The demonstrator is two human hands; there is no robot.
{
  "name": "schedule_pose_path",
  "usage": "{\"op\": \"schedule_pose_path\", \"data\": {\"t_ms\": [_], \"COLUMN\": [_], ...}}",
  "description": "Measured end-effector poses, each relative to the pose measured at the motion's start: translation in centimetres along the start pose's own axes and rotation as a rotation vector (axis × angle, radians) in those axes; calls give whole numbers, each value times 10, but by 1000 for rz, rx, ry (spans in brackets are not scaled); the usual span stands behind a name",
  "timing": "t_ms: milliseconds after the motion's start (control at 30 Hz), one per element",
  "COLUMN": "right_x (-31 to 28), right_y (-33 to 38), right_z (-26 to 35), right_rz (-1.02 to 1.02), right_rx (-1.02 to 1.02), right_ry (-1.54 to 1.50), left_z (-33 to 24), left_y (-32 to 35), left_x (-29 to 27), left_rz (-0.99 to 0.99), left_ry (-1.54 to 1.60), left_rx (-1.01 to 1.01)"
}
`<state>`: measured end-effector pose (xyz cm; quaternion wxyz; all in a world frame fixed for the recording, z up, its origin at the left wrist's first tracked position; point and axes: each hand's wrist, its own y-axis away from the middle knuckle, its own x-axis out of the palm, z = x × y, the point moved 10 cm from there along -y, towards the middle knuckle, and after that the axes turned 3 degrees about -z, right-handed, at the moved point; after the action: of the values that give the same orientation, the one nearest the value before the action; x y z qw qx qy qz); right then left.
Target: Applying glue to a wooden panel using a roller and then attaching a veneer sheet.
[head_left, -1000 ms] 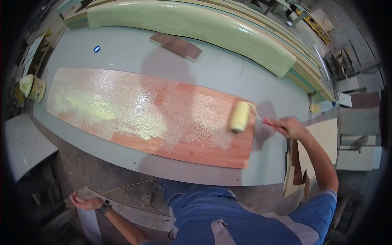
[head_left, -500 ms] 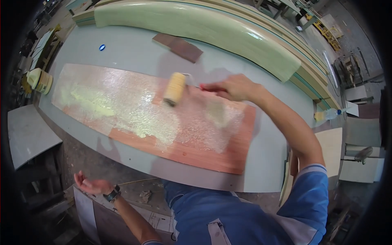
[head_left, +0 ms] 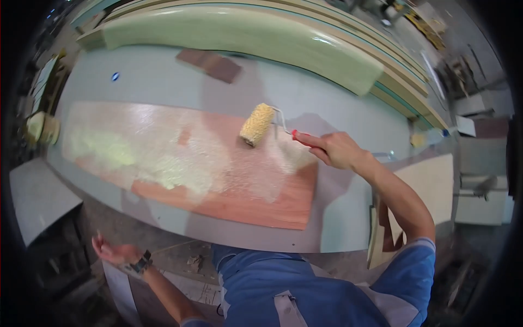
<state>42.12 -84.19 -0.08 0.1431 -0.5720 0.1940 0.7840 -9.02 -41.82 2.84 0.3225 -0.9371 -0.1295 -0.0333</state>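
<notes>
My right hand (head_left: 340,150) is closed round the red handle of a paint roller (head_left: 257,124). Its fuzzy yellow sleeve is over the upper right part of a reddish wood veneer sheet (head_left: 272,211); whether it touches the surface I cannot tell. Wet, whitish glue-like liquid covers much of the sheet, thickest and yellowish at the left. Bare reddish wood shows along the near edge and at the right end. Beneath the sheet is a pale grey table (head_left: 346,226). My left hand (head_left: 115,252) is off the table's near left edge, fingers apart, holding nothing.
A brown offcut (head_left: 210,64) and a blue ring (head_left: 115,76) lie on the table's far part. Behind them are stacked boards with a pale green sheet (head_left: 234,31). A jug (head_left: 42,128) stands at the left, a bottle (head_left: 427,137) at the right.
My right hand has moved right and nearer, and the roller has shifted right across the sheet. The whole view has shifted slightly. My left hand stays off the table, empty.
</notes>
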Motion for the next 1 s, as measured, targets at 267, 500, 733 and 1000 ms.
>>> {"op": "schedule_pose_path", "data": {"t_ms": [267,500,733,1000], "right_x": [3,44,59,84], "right_y": [23,-214,-405,-607], "right_z": [30,240,398,581], "right_rz": [75,4,68,111], "right_rx": [-209,-353,-297,-443], "right_ry": [86,-36,14,12], "left_z": [-30,-28,35,135], "left_y": [-3,-26,-69,-123], "left_x": [-48,-83,-176,-242], "left_rz": [-56,-164,-271,-264], "left_ry": [-70,-150,-339,-509], "left_rx": [134,94,58,-22]}}
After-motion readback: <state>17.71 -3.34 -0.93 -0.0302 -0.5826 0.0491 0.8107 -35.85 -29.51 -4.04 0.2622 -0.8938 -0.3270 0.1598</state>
